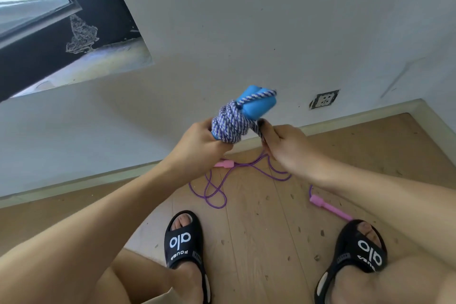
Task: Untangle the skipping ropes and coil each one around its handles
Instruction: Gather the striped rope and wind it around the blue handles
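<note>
Left hand: our left hand [197, 145] grips the lower end of the blue handles [249, 103], fingers curled round them so the bundle stays steady while we wind.
Right hand: our right hand [283, 143] pinches the free tail of the braided rope [229, 123] just beside the coil, keeping it taut so the turns do not loosen.
Blue rope: it is held up in the air, above the floor and in front of the wall; most of it is already wrapped round the paired handles, so we judge this one nearly finished.
Purple rope: the purple rope [217, 187] lies in loose loops on the wooden floor [259, 229] near the skirting, one pink handle [223, 163] by the wall side, the other pink handle [328, 207] touching the right sandal [357, 249]; not yet coiled.
Writing: both sandals, including the left sandal [183, 239], show "alo" in white; the smaller lettering beneath we cannot read for certain.
</note>
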`<state>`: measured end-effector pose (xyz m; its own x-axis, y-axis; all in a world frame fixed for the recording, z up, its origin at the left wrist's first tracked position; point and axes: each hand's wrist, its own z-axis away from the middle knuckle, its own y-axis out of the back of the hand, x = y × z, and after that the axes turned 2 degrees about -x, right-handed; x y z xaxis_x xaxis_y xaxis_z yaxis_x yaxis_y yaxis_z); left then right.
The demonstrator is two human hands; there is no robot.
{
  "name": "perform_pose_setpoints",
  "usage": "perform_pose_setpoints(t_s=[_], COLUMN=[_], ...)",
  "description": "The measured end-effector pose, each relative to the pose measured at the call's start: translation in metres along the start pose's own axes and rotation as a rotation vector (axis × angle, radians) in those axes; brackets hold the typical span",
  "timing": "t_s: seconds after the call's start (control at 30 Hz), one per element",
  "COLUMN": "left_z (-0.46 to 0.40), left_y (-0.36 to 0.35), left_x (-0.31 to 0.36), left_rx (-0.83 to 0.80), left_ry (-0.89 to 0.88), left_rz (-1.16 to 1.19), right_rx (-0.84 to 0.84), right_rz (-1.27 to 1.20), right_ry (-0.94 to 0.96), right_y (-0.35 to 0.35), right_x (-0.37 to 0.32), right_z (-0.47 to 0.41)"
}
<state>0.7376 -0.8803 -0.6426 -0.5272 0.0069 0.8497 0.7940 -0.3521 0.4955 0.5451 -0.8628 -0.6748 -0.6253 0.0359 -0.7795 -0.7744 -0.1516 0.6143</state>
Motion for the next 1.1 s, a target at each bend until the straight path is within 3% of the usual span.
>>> perform_pose_setpoints(t_s=[0.17, 0.3, 0.47, 0.73, 0.8, 0.97, 1.1], left_z=[-0.018, -0.02, -0.012, -0.002, 0.001, 0.011, 0.019], left_y=[0.0, -0.001, -0.019, -0.015, -0.015, -0.019, -0.024], left_x=[-0.017, -0.02, -0.021, -0.019, -0.02, -0.015, 0.005], left_rx=[0.049, 0.043, -0.069, 0.129, 0.154, 0.087, -0.072], left_ry=[0.172, 0.087, 0.012, -0.153, -0.167, -0.22, -0.226], left_rz=[0.023, -0.306, -0.522, -0.681, -0.729, -0.656, -0.484], right_rx=[0.058, 0.174, 0.276, 0.189, 0.229, 0.406, 0.421], right_rz=[0.288, 0.445, 0.621, 0.327, 0.361, 0.432, 0.356], right_ry=[0.247, 0.453, 0.68, 0.471, 0.478, 0.546, 0.547], right_y=[0.011, 0.017, 0.027, 0.027, 0.02, 0.006, -0.007], right_x=[-0.01, -0.016, -0.019, -0.01, -0.008, -0.008, -0.003], right_z=[0.02, 0.023, 0.006, -0.016, -0.014, -0.01, -0.009])
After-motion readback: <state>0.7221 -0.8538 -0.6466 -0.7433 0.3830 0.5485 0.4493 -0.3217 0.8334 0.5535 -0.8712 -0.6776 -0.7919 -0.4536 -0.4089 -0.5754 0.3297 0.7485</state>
